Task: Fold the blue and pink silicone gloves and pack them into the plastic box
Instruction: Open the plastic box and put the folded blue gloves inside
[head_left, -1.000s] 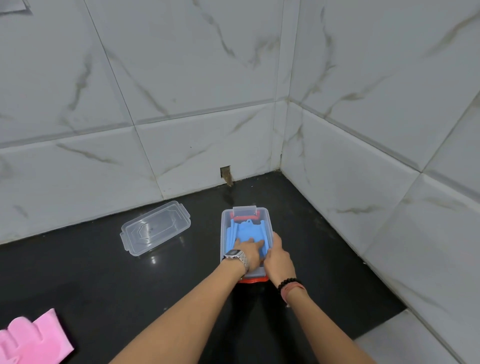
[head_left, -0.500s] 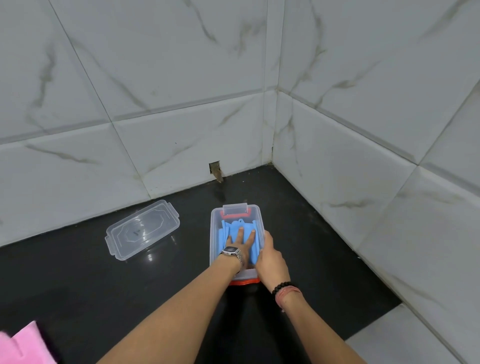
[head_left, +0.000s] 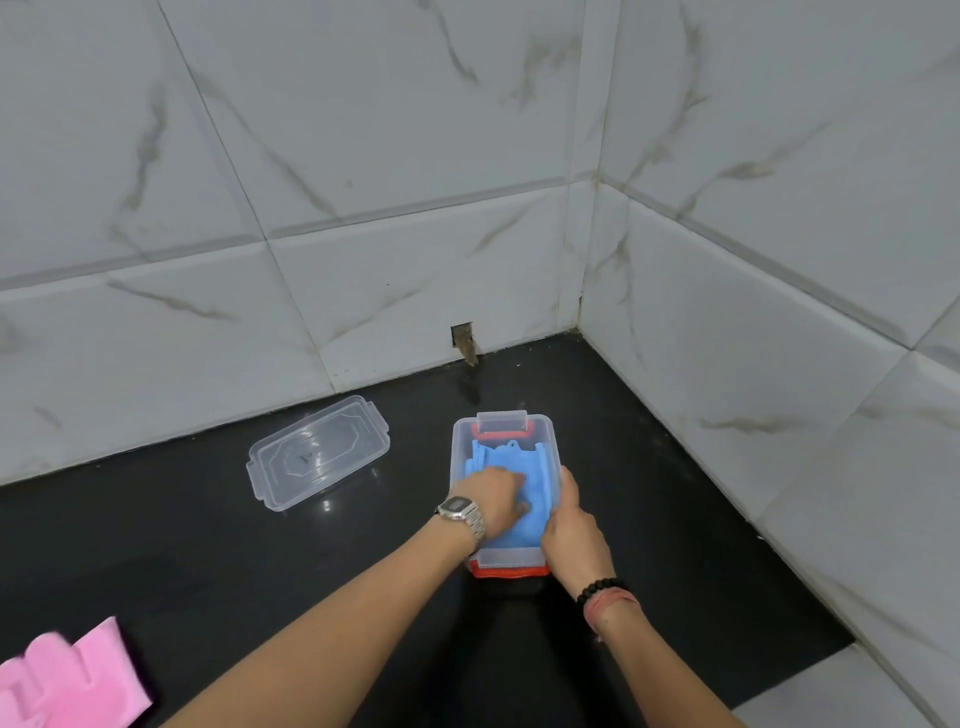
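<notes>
A clear plastic box (head_left: 545, 431) with red clasps stands on the black counter near the corner. The folded blue silicone glove (head_left: 506, 460) lies inside it. My left hand (head_left: 491, 501), with a wristwatch, reaches into the box and its curled fingers press down on the blue glove. My right hand (head_left: 571, 525) grips the box's right wall, thumb inside the rim. The pink silicone glove (head_left: 67, 680) lies flat at the bottom left corner, far from both hands.
The box's clear lid (head_left: 317, 457) lies upside down on the black counter (head_left: 208, 545) to the left of the box. White marble-tiled walls (head_left: 727, 338) close the back and right sides. A lighter surface (head_left: 831, 691) begins at the counter's front right edge.
My left hand's fingers have gone from spread flat on the blue glove to curled, pushing it down nearer the box's front. My right hand stays on the box's right wall.
</notes>
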